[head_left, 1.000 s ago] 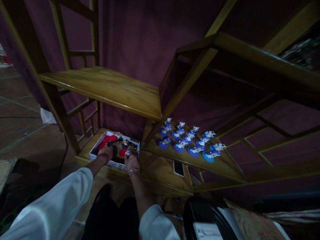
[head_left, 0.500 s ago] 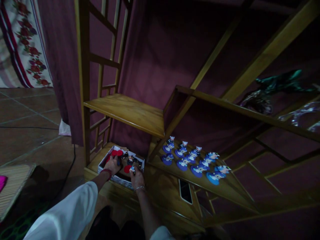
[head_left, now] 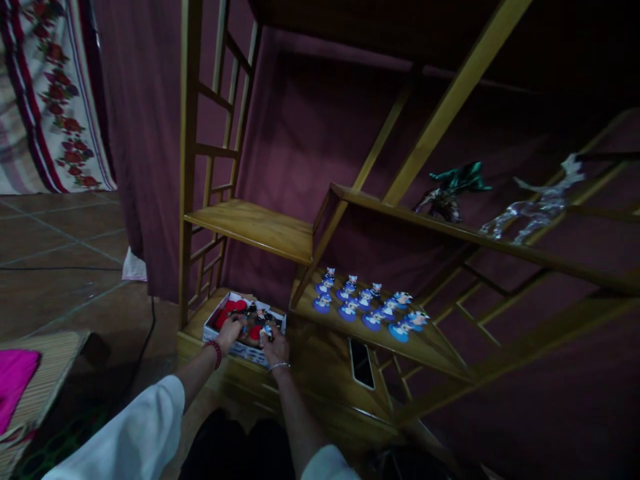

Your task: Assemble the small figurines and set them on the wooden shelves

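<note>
A shallow open cardboard box (head_left: 211,331) on the low shelf holds small dark figurines (head_left: 260,313) and red round pieces (head_left: 240,305). My left hand (head_left: 230,332), a red bead bracelet at its wrist, is inside the box at its left part, fingers closed. A small bluish bit shows at those fingertips, too small to name. Over the box's right front side, my right hand (head_left: 277,348) pinches a small white-and-blue figurine (head_left: 267,331). Both hands are low, a short way apart.
Several small blue-and-white figurines (head_left: 349,308) on round bases stand in rows on the shelf at right. A phone (head_left: 361,363) lies below them. Higher up are a dark green ornament (head_left: 450,192) and a clear deer-like figure (head_left: 537,208). A wooden shelf (head_left: 255,227) juts out above the box.
The view has shifted, bringing more of the right upper shelf into sight. My left hand has moved slightly within the box; my right hand still pinches the figurine.
</note>
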The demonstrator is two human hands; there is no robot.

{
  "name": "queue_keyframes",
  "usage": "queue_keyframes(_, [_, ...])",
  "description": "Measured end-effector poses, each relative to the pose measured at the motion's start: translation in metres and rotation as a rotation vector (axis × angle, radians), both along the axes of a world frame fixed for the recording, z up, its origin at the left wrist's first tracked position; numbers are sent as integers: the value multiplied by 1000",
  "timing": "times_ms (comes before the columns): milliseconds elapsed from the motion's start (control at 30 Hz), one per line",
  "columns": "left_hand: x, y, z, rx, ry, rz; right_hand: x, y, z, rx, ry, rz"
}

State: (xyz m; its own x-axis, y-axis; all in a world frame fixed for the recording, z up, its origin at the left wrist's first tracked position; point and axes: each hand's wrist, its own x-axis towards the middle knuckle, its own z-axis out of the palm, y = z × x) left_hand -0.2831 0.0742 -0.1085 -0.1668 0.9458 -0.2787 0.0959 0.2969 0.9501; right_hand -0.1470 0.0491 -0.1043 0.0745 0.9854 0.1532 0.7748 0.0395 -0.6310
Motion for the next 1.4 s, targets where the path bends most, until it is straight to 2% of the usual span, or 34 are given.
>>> queue_keyframes(200, [6,-42,24,8,-371,11,-2,-22,11,-59,466,-43])
queue_keyframes(400, [14,-81,47,30,-594,13,2,-49,33,21,691,-18])
queue_keyframes(600, [21,-117,62,76,-761,-18,7,-80,51,126,924,47])
queue_keyframes(767, [28,-146,74,123,-863,-60,11,-112,72,148,991,108])
queue_keyframes(1000, [36,-194,90,231,-1035,-136,13,-161,95,208,1040,119])
queue_keyframes(1400, [40,-267,98,432,-1127,-280,16,-238,118,273,1003,206])
